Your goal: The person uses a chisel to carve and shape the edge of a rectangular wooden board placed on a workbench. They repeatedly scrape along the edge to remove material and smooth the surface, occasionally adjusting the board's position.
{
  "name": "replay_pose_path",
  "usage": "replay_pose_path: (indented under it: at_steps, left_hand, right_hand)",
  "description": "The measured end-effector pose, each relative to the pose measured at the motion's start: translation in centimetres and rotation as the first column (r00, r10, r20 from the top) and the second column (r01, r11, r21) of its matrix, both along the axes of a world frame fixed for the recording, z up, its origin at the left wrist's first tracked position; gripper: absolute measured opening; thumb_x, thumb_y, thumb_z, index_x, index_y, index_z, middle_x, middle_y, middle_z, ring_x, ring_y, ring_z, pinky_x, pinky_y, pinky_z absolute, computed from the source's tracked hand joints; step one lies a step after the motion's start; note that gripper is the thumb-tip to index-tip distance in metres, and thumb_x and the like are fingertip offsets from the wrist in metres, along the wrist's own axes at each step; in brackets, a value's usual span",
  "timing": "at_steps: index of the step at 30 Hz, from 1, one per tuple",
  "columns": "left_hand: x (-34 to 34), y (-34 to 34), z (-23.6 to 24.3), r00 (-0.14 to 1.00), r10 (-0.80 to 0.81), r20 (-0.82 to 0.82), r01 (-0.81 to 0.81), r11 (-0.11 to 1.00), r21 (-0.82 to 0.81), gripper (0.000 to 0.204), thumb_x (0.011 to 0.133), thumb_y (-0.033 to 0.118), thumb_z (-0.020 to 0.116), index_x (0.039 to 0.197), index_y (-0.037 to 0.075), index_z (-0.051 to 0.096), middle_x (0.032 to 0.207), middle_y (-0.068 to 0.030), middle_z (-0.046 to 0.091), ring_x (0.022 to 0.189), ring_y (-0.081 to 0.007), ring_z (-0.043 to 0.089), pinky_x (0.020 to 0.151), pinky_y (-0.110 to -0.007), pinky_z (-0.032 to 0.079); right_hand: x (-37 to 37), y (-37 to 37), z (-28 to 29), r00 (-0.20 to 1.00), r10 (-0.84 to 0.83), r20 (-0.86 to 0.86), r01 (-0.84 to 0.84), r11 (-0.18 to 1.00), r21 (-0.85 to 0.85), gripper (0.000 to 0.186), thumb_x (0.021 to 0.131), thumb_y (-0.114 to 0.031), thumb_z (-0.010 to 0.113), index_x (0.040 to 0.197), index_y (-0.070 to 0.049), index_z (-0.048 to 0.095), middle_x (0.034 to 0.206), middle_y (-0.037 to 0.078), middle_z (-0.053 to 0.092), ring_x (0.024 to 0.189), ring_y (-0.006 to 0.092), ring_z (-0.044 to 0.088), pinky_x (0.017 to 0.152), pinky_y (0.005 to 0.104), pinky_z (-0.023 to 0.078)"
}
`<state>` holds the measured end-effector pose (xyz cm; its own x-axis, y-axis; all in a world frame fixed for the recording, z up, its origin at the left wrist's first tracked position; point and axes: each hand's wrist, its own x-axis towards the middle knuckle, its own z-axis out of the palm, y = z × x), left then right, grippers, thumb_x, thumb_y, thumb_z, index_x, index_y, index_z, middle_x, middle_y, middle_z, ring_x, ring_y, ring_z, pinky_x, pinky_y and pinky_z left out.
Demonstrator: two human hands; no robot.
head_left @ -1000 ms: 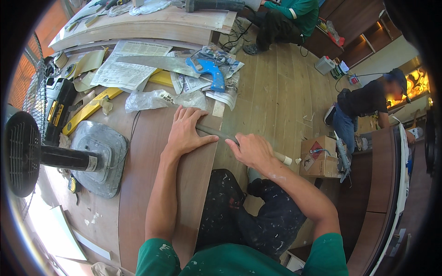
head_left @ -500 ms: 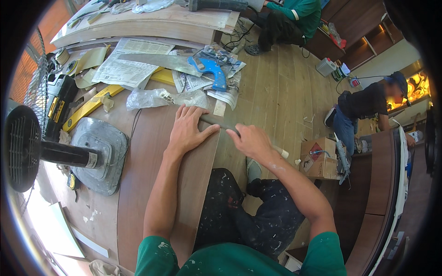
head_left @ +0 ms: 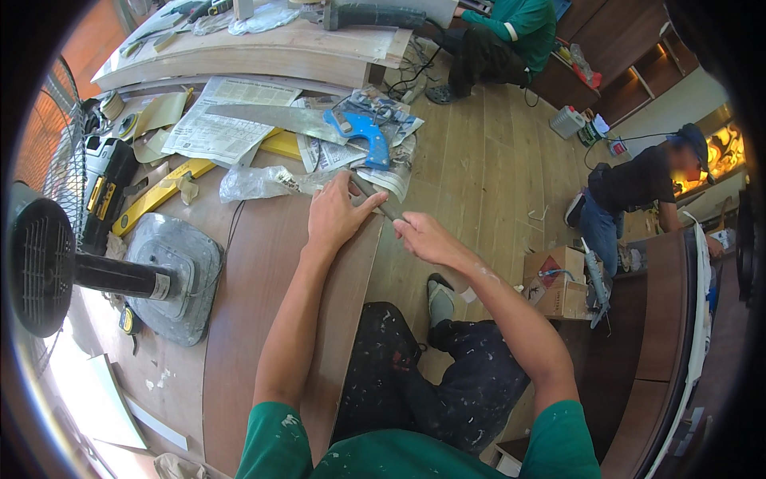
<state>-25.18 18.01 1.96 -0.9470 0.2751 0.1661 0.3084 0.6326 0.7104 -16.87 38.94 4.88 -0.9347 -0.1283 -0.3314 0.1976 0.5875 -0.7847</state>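
Observation:
A dark, flat file (head_left: 391,208) lies across the far right corner of a brown wood-faced board (head_left: 275,319). My right hand (head_left: 428,237) is closed round its near part, and a pale handle end (head_left: 463,289) shows beyond my wrist. At the file's far end, my left hand (head_left: 333,212) has its fingers curled over the tool and its thumb laid along it. Part of the file is hidden under both hands. Just past them are crumpled clear plastic (head_left: 255,184) and a handsaw (head_left: 359,130) with a blue handle, resting on newspaper (head_left: 227,108).
A fan base (head_left: 171,279), a yellow spirit level (head_left: 163,194) and a tape measure (head_left: 128,318) lie to the left. A cardboard box (head_left: 554,279) with a caulking gun (head_left: 594,279) stands on the right. Two people work nearby, one at right (head_left: 634,180), one at the far side (head_left: 511,40).
The file has swung to a steeper slant, its far end moving away and its handle end nearer me. My right hand has shifted slightly left; the left hand's fingers now curl more.

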Motion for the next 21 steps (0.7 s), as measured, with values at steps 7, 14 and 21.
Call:
replay_pose_path:
  at_steps: [7,14,21]
  left_hand:
    - [-0.1,0.6,-0.2,1.000,0.026,0.000,-0.026,0.998,0.059,0.064,0.087,0.063,0.082,0.100,0.003,0.064,0.093,-0.0123,0.073,0.092,-0.0337,0.070,0.089,-0.047,0.049]
    - [-0.2,0.5,0.5,0.990,0.100,0.097,-0.112,0.985,0.127,0.062,0.084,0.058,0.087,0.094,0.002,0.061,0.086,-0.0133,0.068,0.085,-0.0358,0.065,0.084,-0.047,0.049]
    - [-0.3,-0.3,0.1,0.986,0.169,-0.004,-0.160,0.941,0.298,0.053,0.085,0.048,0.089,0.087,0.002,0.062,0.084,-0.0125,0.062,0.088,-0.0335,0.061,0.087,-0.046,0.047]
  right_hand:
    - [-0.4,1.4,1.4,0.974,0.010,0.227,0.022,0.990,-0.139,0.039,0.114,-0.034,0.048,0.103,0.000,0.064,0.071,0.004,0.061,0.054,0.0138,0.056,0.049,0.0323,0.046]
    - [-2.2,2.4,2.2,0.951,0.105,0.292,-0.061,0.986,-0.157,0.038,0.116,-0.036,0.048,0.100,-0.004,0.061,0.072,0.000,0.057,0.056,0.0101,0.054,0.051,0.0294,0.045]
    - [-6.2,4.2,4.7,0.852,0.320,0.415,-0.254,0.945,-0.208,0.039,0.116,-0.037,0.049,0.096,-0.006,0.060,0.071,-0.003,0.052,0.060,0.0075,0.054,0.055,0.0274,0.045]
